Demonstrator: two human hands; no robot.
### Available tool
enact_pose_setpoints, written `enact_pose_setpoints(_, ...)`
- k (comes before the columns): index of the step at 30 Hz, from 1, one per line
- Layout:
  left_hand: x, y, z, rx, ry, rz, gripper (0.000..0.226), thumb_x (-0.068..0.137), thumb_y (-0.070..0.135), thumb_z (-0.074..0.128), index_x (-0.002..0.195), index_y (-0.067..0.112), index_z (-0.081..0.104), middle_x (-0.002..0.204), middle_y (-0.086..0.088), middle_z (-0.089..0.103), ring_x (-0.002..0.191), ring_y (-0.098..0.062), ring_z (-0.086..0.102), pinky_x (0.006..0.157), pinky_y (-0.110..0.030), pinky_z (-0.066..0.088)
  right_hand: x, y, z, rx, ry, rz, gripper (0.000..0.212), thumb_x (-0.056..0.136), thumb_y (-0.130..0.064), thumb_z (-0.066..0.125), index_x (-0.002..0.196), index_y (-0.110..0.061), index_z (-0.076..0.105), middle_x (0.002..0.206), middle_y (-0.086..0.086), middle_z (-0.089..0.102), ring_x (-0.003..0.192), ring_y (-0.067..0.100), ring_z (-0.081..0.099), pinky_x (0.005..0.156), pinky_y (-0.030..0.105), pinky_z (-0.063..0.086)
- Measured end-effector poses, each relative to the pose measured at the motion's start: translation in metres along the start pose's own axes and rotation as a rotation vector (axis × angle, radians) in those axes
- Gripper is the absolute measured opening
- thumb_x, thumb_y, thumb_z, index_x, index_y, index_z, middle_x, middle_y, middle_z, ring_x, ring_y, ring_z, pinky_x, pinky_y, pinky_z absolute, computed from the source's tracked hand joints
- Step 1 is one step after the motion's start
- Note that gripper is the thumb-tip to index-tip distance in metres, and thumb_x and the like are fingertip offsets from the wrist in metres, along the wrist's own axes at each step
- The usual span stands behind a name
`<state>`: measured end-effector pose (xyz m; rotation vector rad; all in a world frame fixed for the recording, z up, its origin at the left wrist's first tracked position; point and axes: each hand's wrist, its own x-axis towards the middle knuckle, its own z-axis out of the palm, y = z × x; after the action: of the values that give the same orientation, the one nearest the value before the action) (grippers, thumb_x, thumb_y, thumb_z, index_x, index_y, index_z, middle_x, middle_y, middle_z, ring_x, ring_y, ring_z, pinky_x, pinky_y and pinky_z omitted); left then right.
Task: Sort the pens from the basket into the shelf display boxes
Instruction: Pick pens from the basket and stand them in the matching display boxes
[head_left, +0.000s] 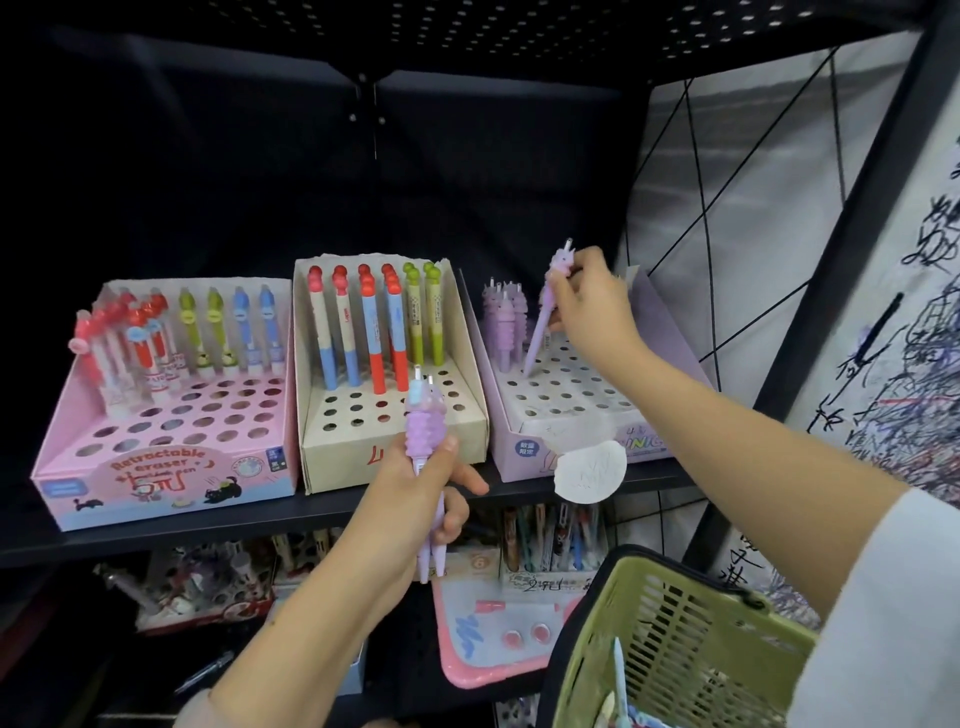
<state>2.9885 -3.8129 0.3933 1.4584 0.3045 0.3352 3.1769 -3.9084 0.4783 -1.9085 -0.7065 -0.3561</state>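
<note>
The right hand (587, 306) is pinching a purple pen (545, 317) and its tip is touching a hole in the purple box (571, 395), at the right middle of the frame. The left hand (415, 493) is gripping two more purple pens (426, 431) near the middle, in front of the beige box (389, 415). The pink box (171, 415) is sitting at the left on the shelf (260, 514). The green basket (675, 649) is hanging at the lower right.

Purple pen (540, 325) tilted (tip down) in lilac box (571, 395)
</note>
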Motion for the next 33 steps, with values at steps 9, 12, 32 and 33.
enact_pose_setpoints(9, -0.002, -0.004, -0.005, -0.077, 0.009, 0.054, 0.018, 0.095, 0.026, 0.044, 0.1, 0.012, 0.054, 0.063, 0.002, 0.066, 0.034, -0.008, 0.036, 0.035, -0.019, 0.033, 0.008, 0.001, 0.013, -0.142, 0.039, -0.059, 0.023, 0.098, -0.021, 0.046, 0.112, -0.003, 0.043, 0.098, 0.015, 0.063, 0.087, 0.028, 0.064, 0.075, 0.047, 0.055)
enact_pose_setpoints(12, -0.001, -0.007, -0.006, -0.062, 0.016, 0.071, 0.015, 0.095, 0.024, 0.045, 0.096, 0.016, 0.058, 0.067, 0.0, 0.066, 0.037, -0.008, 0.037, 0.038, -0.019, 0.035, 0.009, 0.013, 0.018, -0.19, 0.019, -0.042, 0.02, 0.098, -0.02, 0.046, 0.11, -0.005, 0.043, 0.086, 0.009, 0.06, 0.077, 0.024, 0.06, 0.065, 0.037, 0.051)
enact_pose_setpoints(32, -0.013, 0.003, -0.003, -0.022, 0.067, 0.154, 0.013, 0.098, 0.018, 0.042, 0.101, 0.011, 0.053, 0.071, 0.008, 0.07, 0.042, -0.005, 0.042, 0.042, -0.016, 0.037, -0.003, 0.025, 0.034, -0.492, -0.236, 0.037, 0.033, 0.1, -0.024, 0.039, 0.125, -0.003, 0.038, 0.089, 0.016, 0.055, 0.066, 0.024, 0.05, 0.053, 0.031, 0.034)
enact_pose_setpoints(33, -0.012, 0.003, -0.004, -0.03, 0.07, 0.148, 0.015, 0.098, 0.018, 0.042, 0.101, 0.01, 0.054, 0.069, 0.008, 0.069, 0.042, -0.005, 0.044, 0.042, -0.016, 0.038, -0.006, 0.026, 0.033, -0.497, -0.233, 0.046, 0.039, 0.099, -0.024, 0.04, 0.132, -0.003, 0.034, 0.094, 0.018, 0.057, 0.073, 0.028, 0.054, 0.057, 0.032, 0.037)
